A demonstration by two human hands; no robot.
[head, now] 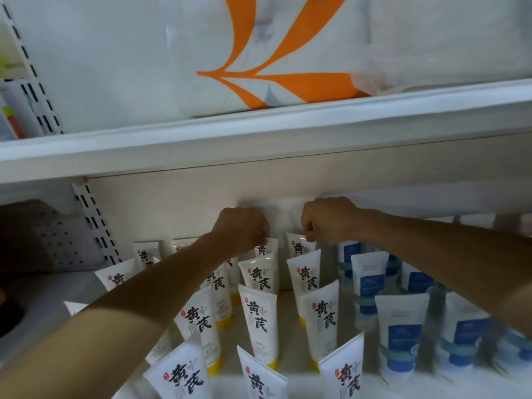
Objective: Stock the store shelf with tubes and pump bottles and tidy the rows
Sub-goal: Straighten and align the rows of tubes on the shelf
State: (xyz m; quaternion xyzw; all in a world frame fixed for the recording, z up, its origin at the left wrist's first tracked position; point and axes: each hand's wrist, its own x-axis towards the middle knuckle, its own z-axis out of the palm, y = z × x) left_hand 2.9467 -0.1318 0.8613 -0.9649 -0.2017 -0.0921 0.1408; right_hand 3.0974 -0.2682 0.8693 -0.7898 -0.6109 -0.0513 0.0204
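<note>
Several white tubes with black characters and yellow caps stand cap-down in rows on the shelf [290,300]. My left hand [243,230] pinches the top edge of a rear tube [266,249] in the middle row. My right hand [328,218] pinches the top of the rear tube [298,249] in the row beside it. Both hands reach deep under the upper shelf. To the right stand white tubes with blue labels [404,332], partly hidden by my right forearm.
The upper shelf board [259,145] hangs low over the hands and carries a large white package with an orange mark [259,67]. A slotted white upright [95,223] and a grey perforated panel [43,234] are at the left.
</note>
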